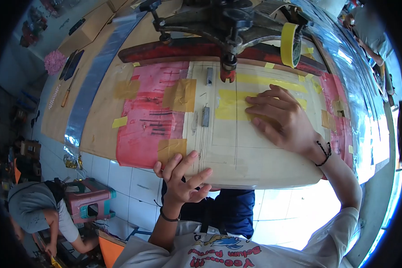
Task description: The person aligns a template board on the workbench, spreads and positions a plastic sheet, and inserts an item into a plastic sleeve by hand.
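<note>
A cream sheet [263, 158] with ruled pencil lines lies in front of me on the work surface. My left hand [183, 178] is at its near left edge with fingers spread, close to a brown tape patch [172, 148], and holds nothing. My right hand [281, 118] rests on the sheet with bent, parted fingers, the fingertips over yellow tape strips [230, 105]. Nothing shows between those fingers. Two small grey metal blocks lie between the hands: a nearer block [206, 116] and a farther block [209, 76].
A dark metal clamp frame [228, 27] with a red bar [178, 48] spans the far side; a yellow tape roll [289, 44] hangs on it. Pink-red sheet [143, 116] flanks the left. A screwdriver-like tool [69, 91] lies far left. Another person [44, 210] bends near a stool [91, 201].
</note>
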The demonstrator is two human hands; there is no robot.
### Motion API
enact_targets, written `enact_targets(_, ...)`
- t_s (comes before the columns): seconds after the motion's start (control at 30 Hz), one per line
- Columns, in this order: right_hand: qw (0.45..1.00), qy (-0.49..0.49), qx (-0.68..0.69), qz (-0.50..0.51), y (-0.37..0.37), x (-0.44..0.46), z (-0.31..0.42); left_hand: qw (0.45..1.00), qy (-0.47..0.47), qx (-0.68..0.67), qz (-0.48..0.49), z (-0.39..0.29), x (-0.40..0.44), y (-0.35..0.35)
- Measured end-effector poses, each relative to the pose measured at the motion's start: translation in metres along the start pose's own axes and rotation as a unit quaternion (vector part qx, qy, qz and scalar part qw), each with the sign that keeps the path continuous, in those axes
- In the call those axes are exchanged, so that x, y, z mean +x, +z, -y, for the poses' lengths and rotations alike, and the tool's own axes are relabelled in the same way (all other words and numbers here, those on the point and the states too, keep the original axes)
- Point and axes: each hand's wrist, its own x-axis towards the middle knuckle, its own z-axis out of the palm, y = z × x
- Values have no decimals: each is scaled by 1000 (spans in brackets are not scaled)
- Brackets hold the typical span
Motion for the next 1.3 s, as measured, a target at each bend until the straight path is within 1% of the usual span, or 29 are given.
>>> enact_targets(0.1,1000,-4,2,-11,1,-1,-1,1000,19,23,6,2,0,-1)
enact_targets(0.5,998,-32,41,-24,2,-4,-8,999,-3,-3,43,0,1,-8)
enact_targets(0.7,997,-7,80,-13,0,-3,-8,989,-31,-58,136,-5,12,-30)
enact_targets(0.8,996,-36,72,-48,-3,-4,-8,982,-27,-76,171,-5,16,-40)
enact_targets(0.9,994,-71,7,-79,-26,-5,4,975,-43,-114,188,-6,14,-50)
enact_targets(0.97,995,-2,30,-98,-49,-19,26,974,-45,-111,193,-6,5,-54)
enact_targets(1.0,986,29,11,-161,-54,-35,38,973,-49,-110,195,-6,-2,-54)
enact_targets(1.03,972,77,31,-221,-56,-60,52,973,-58,-114,193,-6,-8,-54)
enact_targets(1.07,947,99,57,-300,-44,-97,58,973,-60,-123,185,-7,-10,-52)
enact_targets(1.1,822,258,175,-477,-10,-125,82,973,-62,-132,181,-8,-13,-52)
enact_targets(1.13,797,316,113,-502,23,-147,95,972,-64,-140,178,-9,-14,-52)
enact_targets(1.2,725,436,8,-533,88,-191,120,973,-58,-138,175,-9,-16,-49)
enact_targets(1.23,668,406,182,-596,134,-208,135,974,-52,-137,173,-8,-16,-47)
enact_targets(1.27,592,439,322,-595,174,-217,161,976,-53,-133,165,-8,-16,-45)
enact_targets(1.3,599,536,348,-483,190,-217,196,978,-52,-130,156,-9,-18,-43)
